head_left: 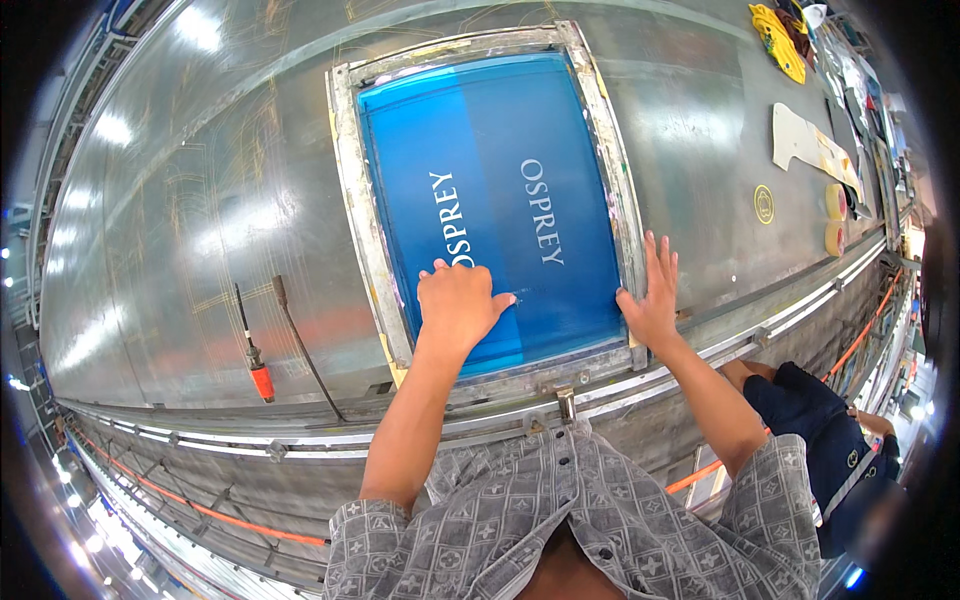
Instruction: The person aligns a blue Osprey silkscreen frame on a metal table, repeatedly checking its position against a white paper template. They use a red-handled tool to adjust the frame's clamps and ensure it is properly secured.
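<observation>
The blue screen (510,120), in its frame (350,150) on the table (690,190), lies under the left hand (460,305) and just left of the right hand (652,298). The left is half curled, 1 thumb out, its hold hidden; the right, fingers straight, gripping nothing, touches the frame's right side.

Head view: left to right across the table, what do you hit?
Red-handled tool → thin rod → frame's left side → left hand → right hand → yellow round mark → tape rolls
</observation>
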### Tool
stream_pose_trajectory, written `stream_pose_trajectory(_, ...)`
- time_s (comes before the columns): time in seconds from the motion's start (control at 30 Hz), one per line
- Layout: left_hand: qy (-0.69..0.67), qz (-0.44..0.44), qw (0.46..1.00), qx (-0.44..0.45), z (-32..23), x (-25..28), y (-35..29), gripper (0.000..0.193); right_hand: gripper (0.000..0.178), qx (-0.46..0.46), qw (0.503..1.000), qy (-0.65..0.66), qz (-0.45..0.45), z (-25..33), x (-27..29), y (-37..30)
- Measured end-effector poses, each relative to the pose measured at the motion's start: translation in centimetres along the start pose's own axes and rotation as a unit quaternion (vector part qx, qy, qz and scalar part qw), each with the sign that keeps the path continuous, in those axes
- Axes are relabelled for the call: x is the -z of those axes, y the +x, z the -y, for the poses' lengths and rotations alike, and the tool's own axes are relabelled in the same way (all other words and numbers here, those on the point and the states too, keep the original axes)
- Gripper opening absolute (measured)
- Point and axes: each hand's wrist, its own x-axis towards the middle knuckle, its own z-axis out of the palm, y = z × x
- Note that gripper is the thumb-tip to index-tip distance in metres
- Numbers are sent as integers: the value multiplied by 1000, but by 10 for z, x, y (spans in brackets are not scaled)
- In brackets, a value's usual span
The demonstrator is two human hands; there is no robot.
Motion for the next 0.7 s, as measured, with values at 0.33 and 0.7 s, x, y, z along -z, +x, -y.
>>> stream_pose_trajectory(0.33, 33, -95, 995, -5, 18, -49, -48, 57, 88, -8, 1000, 15, -2, 10, -5, -9)
stream_pose_trajectory(0.7, 22, -76, 997, -5, 23, -53, -58, 60, 86, -7, 1000, -1, -1, 15, -6, -21)
